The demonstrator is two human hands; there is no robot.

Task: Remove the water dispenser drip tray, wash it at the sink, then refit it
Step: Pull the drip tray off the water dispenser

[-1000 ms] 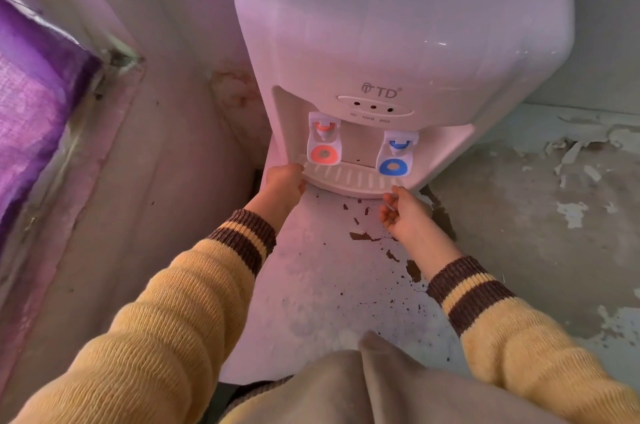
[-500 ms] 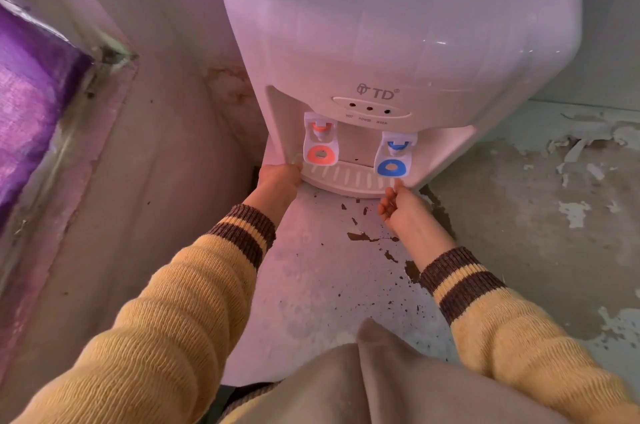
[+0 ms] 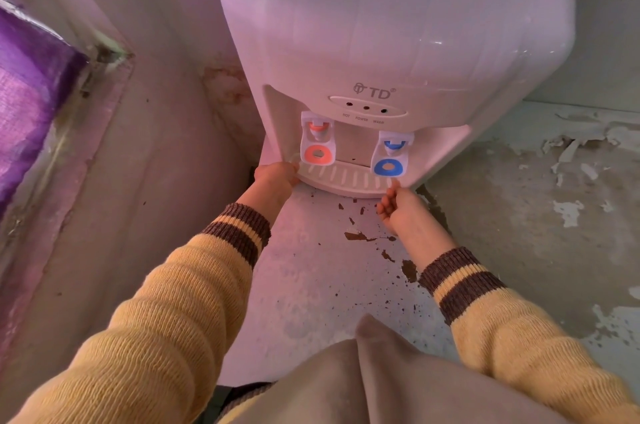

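- Drip tray (image 3: 346, 179): long axis left–right at frame centre, seated under the taps.
- Left hand (image 3: 277, 177): grasping its left end.
- Right hand (image 3: 398, 205): fingertips touching its right end; grip cannot be told.

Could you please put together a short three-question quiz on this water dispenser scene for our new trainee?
1. True or false: the drip tray sits in the water dispenser.
2. Which tap is above the right hand: A red, B blue, C green?
3. Where is the left hand placed?

Key:
1. True; it is still seated under the taps.
2. B.
3. At the tray's left end, below the red tap; how its fingers grip is hidden.
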